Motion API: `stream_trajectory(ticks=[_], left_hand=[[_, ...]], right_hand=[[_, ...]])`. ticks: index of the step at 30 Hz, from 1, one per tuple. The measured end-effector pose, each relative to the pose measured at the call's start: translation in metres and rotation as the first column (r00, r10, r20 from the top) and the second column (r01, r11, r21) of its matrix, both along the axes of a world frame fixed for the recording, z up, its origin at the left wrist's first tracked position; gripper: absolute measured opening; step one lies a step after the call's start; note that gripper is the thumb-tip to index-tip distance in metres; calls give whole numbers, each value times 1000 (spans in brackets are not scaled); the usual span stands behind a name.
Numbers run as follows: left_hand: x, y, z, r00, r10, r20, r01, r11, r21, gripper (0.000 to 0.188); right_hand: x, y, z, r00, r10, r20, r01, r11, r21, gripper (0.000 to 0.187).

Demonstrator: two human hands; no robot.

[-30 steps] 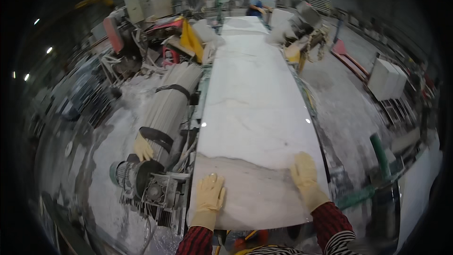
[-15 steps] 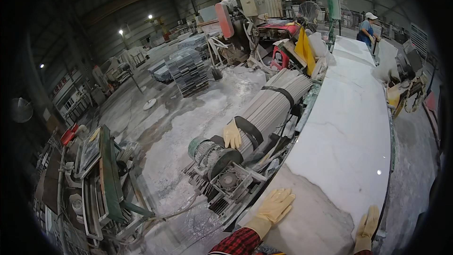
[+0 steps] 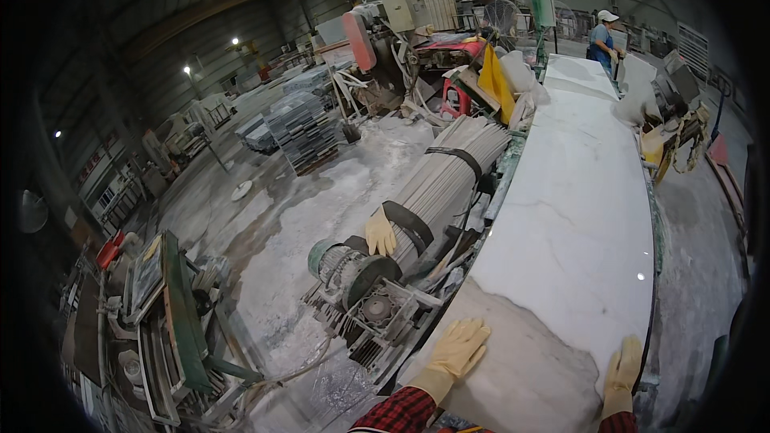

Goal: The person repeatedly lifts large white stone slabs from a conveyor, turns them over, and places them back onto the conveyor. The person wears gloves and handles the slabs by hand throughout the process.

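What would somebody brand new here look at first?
Probably the long white slab stretching away, with the gloved left hand and right hand laid on its near end. Left of it, a loose cream glove rests against a strapped bundle of pale strips, beside a motor.

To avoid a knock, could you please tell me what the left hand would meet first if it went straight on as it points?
Nothing seems to stand ahead of the left hand: its way looks free over the slab, probably to the slab's right edge; beyond that, depth is unclear.
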State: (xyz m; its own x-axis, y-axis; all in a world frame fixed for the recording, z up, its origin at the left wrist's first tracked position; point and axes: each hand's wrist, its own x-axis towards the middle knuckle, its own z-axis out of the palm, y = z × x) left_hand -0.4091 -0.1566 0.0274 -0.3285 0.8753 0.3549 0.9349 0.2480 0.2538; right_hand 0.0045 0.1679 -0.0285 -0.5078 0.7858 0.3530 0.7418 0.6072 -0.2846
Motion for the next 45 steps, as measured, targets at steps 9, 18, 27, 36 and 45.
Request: stream_trajectory(ticks=[9,18,27,36,45], left_hand=[[3,-2,1,1000,2,20,-1,999,-35,47],[2,-6,-3,1000,-14,11,14,999,-38,45],[4,-10,-3,1000,-18,3,18,1000,-10,45],[6,-14,-1,1000,-19,7,19,1000,-14,45],[9,-18,0,1000,-10,15,10,1000,0,45]], right_hand=[[-1,-5,5,1000,0,-13,1,1000,28,50],[-4,-13,13,998,19,-53,-16,998,59,48],[-3,-17,13,997,23,-75,-18,998,66,47],[3,-16,1,997,7,-73,-2,997,76,47],[2,-22,8,995,35,-95,-28,997,77,47]])
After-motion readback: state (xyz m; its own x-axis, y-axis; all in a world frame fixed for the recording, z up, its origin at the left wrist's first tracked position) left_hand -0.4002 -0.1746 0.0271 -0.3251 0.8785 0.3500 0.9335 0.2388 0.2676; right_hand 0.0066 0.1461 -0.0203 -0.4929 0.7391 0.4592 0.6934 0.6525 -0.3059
